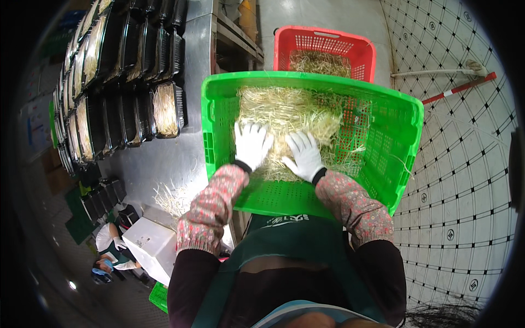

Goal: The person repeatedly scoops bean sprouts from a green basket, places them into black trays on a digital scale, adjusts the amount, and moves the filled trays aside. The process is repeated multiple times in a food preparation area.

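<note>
In front of me a green perforated plastic crate holds a thick mat of thin, pale yellow-green sprouts or stems. My left hand, in a white glove, lies palm down on the near left part of the mat with its fingers spread. To the right, my right hand is also gloved and rests palm down on the stems, thumb held out towards the left hand. Neither hand is closed around anything. Loose stems are scattered towards the crate's right side; the palms hide what lies beneath them.
Stacked black plastic trays of pale stems stand on a steel table at left. Loose stems lie near a white box. Beyond the crate is a red crate. A masked person works at lower left.
</note>
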`<control>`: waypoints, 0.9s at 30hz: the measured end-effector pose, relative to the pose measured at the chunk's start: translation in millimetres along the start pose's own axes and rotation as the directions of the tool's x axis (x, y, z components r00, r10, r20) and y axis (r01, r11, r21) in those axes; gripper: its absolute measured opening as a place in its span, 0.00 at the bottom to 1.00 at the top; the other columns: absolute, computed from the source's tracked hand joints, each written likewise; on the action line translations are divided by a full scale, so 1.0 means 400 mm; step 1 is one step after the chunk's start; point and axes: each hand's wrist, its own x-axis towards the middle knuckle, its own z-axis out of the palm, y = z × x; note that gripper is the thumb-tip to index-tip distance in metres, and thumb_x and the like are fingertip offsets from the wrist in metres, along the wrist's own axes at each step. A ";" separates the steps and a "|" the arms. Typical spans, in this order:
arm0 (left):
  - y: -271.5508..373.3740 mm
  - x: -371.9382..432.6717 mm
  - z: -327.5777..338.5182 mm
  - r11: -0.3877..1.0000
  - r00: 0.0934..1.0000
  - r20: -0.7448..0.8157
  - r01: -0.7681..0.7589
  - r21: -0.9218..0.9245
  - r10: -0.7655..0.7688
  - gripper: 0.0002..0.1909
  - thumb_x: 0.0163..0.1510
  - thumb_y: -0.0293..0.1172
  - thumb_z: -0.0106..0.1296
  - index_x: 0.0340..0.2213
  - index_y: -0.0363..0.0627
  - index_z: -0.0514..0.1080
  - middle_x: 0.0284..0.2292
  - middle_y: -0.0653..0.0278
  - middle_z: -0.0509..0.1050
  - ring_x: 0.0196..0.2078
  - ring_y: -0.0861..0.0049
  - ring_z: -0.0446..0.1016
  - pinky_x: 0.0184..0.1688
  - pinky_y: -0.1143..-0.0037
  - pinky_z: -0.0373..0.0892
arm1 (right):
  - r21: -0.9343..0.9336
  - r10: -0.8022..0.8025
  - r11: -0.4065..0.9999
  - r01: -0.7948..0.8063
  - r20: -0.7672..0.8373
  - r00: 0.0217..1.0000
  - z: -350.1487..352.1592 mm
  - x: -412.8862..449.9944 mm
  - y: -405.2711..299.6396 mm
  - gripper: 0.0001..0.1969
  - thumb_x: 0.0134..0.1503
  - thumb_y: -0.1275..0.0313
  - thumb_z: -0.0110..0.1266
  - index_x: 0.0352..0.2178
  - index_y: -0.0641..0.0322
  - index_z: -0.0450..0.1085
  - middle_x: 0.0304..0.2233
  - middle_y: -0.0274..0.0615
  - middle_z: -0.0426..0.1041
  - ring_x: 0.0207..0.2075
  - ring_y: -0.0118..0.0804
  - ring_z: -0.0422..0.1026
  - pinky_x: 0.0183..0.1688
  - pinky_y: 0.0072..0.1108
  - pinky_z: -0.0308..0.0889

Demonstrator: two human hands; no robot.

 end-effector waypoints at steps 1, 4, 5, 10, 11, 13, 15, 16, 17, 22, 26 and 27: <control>0.026 -0.076 0.021 0.999 0.998 -0.059 -0.024 0.036 0.026 0.27 0.57 0.48 0.45 0.54 0.48 0.65 0.54 0.53 0.66 0.61 0.54 0.57 0.61 0.45 0.48 | -0.032 -0.014 0.999 0.016 0.049 0.999 0.012 -0.063 -0.012 0.36 0.54 0.54 0.51 0.59 0.63 0.54 0.58 0.53 0.58 0.61 0.53 0.55 0.64 0.44 0.44; 0.035 -0.252 0.061 0.989 0.971 0.217 -0.077 -0.129 0.104 0.42 0.54 0.52 0.48 0.64 0.49 0.47 0.65 0.49 0.46 0.68 0.50 0.43 0.61 0.43 0.44 | 0.049 -0.123 0.992 0.113 0.404 0.906 -0.021 -0.182 -0.013 0.40 0.55 0.53 0.50 0.63 0.60 0.47 0.63 0.54 0.52 0.65 0.56 0.49 0.65 0.45 0.42; 0.032 -0.283 0.059 0.984 0.935 0.331 -0.082 -0.158 0.130 0.42 0.55 0.52 0.49 0.64 0.50 0.47 0.65 0.48 0.45 0.67 0.47 0.43 0.62 0.44 0.45 | 0.127 -0.156 0.986 0.108 0.474 0.867 -0.036 -0.203 -0.002 0.40 0.56 0.53 0.50 0.64 0.59 0.46 0.63 0.54 0.50 0.65 0.58 0.49 0.65 0.45 0.43; -0.054 -0.290 -0.053 0.803 0.842 0.413 -0.038 -0.595 0.346 0.28 0.59 0.48 0.48 0.58 0.50 0.63 0.58 0.51 0.62 0.61 0.59 0.61 0.60 0.67 0.60 | 0.404 -0.154 0.870 -0.283 0.768 0.622 -0.139 -0.183 0.074 0.27 0.56 0.51 0.51 0.51 0.58 0.69 0.46 0.50 0.74 0.49 0.49 0.72 0.54 0.30 0.65; -0.071 -0.260 -0.086 0.674 0.835 0.432 0.104 -0.732 0.341 0.26 0.60 0.46 0.48 0.56 0.50 0.65 0.54 0.52 0.69 0.57 0.62 0.67 0.58 0.72 0.63 | 0.408 -0.120 0.823 -0.395 0.805 0.581 -0.192 -0.127 0.073 0.26 0.56 0.50 0.51 0.49 0.57 0.71 0.43 0.48 0.76 0.46 0.48 0.73 0.52 0.31 0.66; -0.072 -0.167 -0.141 0.773 0.905 0.412 0.185 -0.606 0.107 0.22 0.59 0.44 0.50 0.51 0.46 0.71 0.48 0.52 0.74 0.51 0.66 0.74 0.53 0.74 0.68 | 0.347 0.133 0.785 -0.514 0.716 0.686 -0.192 -0.038 0.104 0.25 0.55 0.50 0.52 0.44 0.57 0.74 0.41 0.46 0.77 0.44 0.46 0.74 0.49 0.30 0.68; -0.056 -0.076 -0.124 0.711 0.966 0.231 0.240 -0.661 -0.112 0.23 0.60 0.43 0.48 0.50 0.40 0.70 0.48 0.50 0.73 0.52 0.63 0.72 0.56 0.72 0.65 | 0.321 0.186 0.906 -0.277 0.287 0.940 -0.143 0.057 0.107 0.26 0.56 0.49 0.51 0.49 0.54 0.70 0.46 0.47 0.74 0.49 0.45 0.72 0.52 0.31 0.66; -0.057 -0.037 -0.081 0.805 0.988 -0.047 0.093 -0.586 -0.148 0.26 0.60 0.43 0.48 0.54 0.40 0.66 0.54 0.48 0.68 0.58 0.59 0.65 0.61 0.71 0.59 | 0.157 0.169 0.970 -0.187 0.120 0.978 -0.106 0.110 0.098 0.29 0.55 0.47 0.51 0.52 0.53 0.67 0.51 0.48 0.69 0.53 0.46 0.68 0.54 0.36 0.62; -0.062 -0.018 -0.006 0.936 0.963 -0.223 0.069 -0.344 -0.153 0.34 0.59 0.48 0.46 0.61 0.43 0.56 0.61 0.47 0.58 0.65 0.55 0.53 0.63 0.60 0.53 | -0.023 0.111 0.993 -0.112 -0.038 0.993 -0.063 0.140 0.083 0.33 0.54 0.45 0.51 0.56 0.51 0.63 0.56 0.49 0.65 0.57 0.48 0.64 0.56 0.41 0.59; 0.027 -0.234 0.094 0.992 0.931 0.355 -0.048 -0.114 0.086 0.48 0.50 0.58 0.53 0.64 0.51 0.47 0.66 0.49 0.43 0.68 0.48 0.40 0.63 0.45 0.44 | -0.168 -0.005 0.983 0.067 0.346 0.938 0.012 -0.083 0.007 0.47 0.48 0.40 0.53 0.64 0.46 0.48 0.65 0.53 0.47 0.66 0.58 0.45 0.60 0.58 0.45; 0.037 -0.280 0.029 0.987 0.902 0.407 -0.107 -0.117 0.146 0.58 0.39 0.58 0.63 0.65 0.59 0.44 0.66 0.52 0.38 0.68 0.45 0.37 0.59 0.38 0.46 | -0.266 -0.038 0.945 0.189 0.487 0.873 0.002 -0.221 0.029 0.52 0.45 0.48 0.61 0.66 0.39 0.39 0.67 0.46 0.42 0.67 0.59 0.42 0.60 0.61 0.44; 0.053 -0.273 0.030 0.991 0.913 0.395 -0.055 -0.118 0.098 0.60 0.37 0.57 0.65 0.65 0.60 0.43 0.66 0.53 0.38 0.67 0.43 0.37 0.59 0.38 0.47 | -0.282 -0.028 0.940 0.194 0.499 0.866 -0.001 -0.203 0.018 0.52 0.46 0.48 0.61 0.66 0.39 0.39 0.67 0.46 0.42 0.67 0.59 0.42 0.60 0.61 0.43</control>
